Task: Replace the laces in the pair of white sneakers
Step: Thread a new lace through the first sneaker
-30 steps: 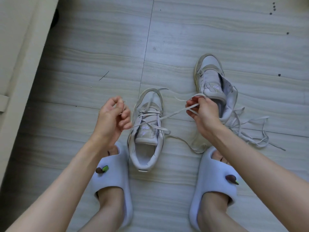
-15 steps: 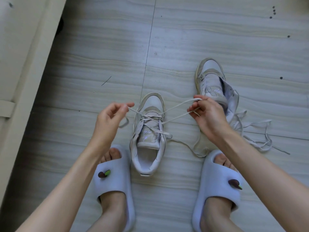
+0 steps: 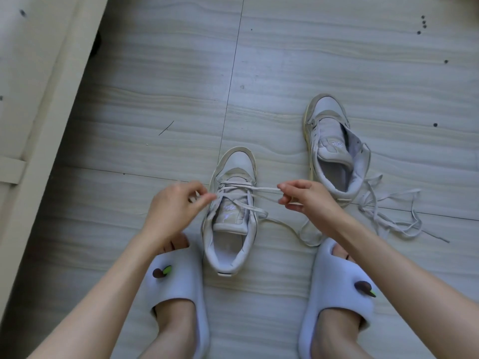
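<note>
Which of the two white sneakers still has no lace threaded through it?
The farther white sneaker on the right: its tongue is bare, with a loose lace lying beside it. The nearer sneaker between the hands has lace crossing its eyelets.

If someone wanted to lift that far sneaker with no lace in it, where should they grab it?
Probably by the heel collar of the unlaced sneaker, reaching in from above on the near side. It stands upright with its toe pointing away and its mouth gaping open, so the near rim is exposed. The loose lace piled beside its heel might get in the way.
</note>
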### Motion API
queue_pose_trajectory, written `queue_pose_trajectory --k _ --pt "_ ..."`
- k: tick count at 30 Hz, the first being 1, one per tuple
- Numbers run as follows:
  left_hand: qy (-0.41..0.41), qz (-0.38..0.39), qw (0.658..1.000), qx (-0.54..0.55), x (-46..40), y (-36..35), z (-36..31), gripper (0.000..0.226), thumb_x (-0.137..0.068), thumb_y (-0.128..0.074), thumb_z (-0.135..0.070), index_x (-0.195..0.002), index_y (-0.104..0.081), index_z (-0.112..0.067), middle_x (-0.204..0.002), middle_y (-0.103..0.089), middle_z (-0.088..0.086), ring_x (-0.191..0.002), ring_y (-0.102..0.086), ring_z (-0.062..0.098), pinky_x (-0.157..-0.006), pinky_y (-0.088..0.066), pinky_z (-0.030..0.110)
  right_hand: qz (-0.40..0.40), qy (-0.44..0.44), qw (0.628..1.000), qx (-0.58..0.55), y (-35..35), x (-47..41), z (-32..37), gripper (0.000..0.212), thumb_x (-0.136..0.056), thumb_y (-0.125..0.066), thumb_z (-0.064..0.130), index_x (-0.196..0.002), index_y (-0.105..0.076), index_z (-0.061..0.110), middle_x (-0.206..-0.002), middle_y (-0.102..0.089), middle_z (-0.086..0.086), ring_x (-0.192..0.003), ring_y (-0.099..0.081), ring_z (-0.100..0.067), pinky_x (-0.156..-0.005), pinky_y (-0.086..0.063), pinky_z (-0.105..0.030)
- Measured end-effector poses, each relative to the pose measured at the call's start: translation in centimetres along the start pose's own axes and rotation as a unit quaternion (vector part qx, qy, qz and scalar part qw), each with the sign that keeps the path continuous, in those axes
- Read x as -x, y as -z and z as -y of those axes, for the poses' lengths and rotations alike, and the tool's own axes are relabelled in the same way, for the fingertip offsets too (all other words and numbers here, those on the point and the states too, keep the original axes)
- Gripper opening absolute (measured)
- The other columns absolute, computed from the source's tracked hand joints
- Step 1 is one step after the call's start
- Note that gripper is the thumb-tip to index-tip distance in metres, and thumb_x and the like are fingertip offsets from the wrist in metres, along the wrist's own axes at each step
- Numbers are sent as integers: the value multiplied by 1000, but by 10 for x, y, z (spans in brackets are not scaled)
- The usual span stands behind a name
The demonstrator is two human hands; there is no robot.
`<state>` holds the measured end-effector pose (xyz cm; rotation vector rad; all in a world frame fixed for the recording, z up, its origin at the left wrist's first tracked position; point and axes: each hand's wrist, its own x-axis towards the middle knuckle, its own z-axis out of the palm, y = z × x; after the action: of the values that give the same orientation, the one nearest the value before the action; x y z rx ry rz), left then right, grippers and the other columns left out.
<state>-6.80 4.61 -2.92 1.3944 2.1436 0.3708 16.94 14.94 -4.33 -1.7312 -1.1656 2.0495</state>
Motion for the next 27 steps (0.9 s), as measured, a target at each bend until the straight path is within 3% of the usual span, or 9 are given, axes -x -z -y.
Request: queue_pose_trajectory --k 4,8,9,11,13,17,20,23,27 --pt "60 -75 915 392 -8 19 -9 23 -82 -61 -32 -63 -53 -22 -75 -69 -17 -68 -53 6 -62 -38 20 7 12 1000 -9 -7 -3 6 8 -89 -58 4 -86 -61 12 -76 -64 -4 -75 -63 -11 -78 -48 -25" --pt "153 -66 727 666 -10 28 -19 29 -94 -39 -13 -65 -41 -10 -51 -58 0 -60 -62 20 -69 -54 31 6 46 995 83 -22 -1 1 14 -86 -61 2 -85 -61 16 -82 -63 -2 -81 -61 -18 -80 -49 -29" --pt "189 -70 740 642 -11 26 -17 32 -96 -38 -14 -64 -39 -10 -45 -48 -1 -48 -55 18 -62 -54 32 -5 58 992 116 -25 0 -2 13 -86 -62 5 -90 -60 17 -89 -62 -2 -84 -61 -19 -83 -49 -31" --pt "192 -64 894 400 -9 15 -7 32 -96 -45 -21 -67 -41 -8 -48 -45 -1 -46 -48 17 -58 -48 33 -34 80 983 160 -30 3 -6 22 -85 -63 14 -104 -53 20 -105 -57 0 -86 -62 -16 -78 -49 -22" --pt "121 -18 982 146 -1 1 -2 26 -91 -55 -32 -79 -45 -12 -61 -48 -4 -59 -47 16 -61 -36 32 -48 111 977 177 -37 9 -7 25 -85 -65 21 -104 -50 19 -109 -55 -1 -80 -59 -10 -64 -44 -11" --pt "10 45 999 -20 6 -11 -12 31 -85 -57 -48 -99 -44 -24 -81 -52 -6 -72 -50 16 -62 -34 30 -2 140 942 305 -48 15 -11 26 -81 -69 35 -89 -52 17 -90 -57 1 -75 -53 -13 -62 -38 -21" --pt "-3 50 995 -83 0 -12 -14 28 -84 -55 -53 -84 -53 -25 -71 -56 -6 -71 -51 18 -59 -34 30 26 130 921 366 -51 14 -9 26 -83 -66 38 -81 -50 17 -70 -51 8 -66 -46 -10 -56 -34 -22" --pt "39 32 995 89 -4 -8 -11 27 -84 -64 -38 -68 -53 -19 -51 -48 -7 -53 -42 7 -55 -32 27 30 111 935 335 -45 12 0 21 -86 -62 32 -72 -53 20 -62 -49 7 -61 -47 -13 -54 -44 -23" --pt "158 -16 942 294 -4 10 11 31 -87 -61 -13 -59 -49 -16 -46 -44 -12 -43 -36 0 -51 -30 19 12 95 961 259 -25 10 7 21 -88 -63 23 -68 -56 19 -58 -43 5 -55 -37 -7 -48 -32 -16"
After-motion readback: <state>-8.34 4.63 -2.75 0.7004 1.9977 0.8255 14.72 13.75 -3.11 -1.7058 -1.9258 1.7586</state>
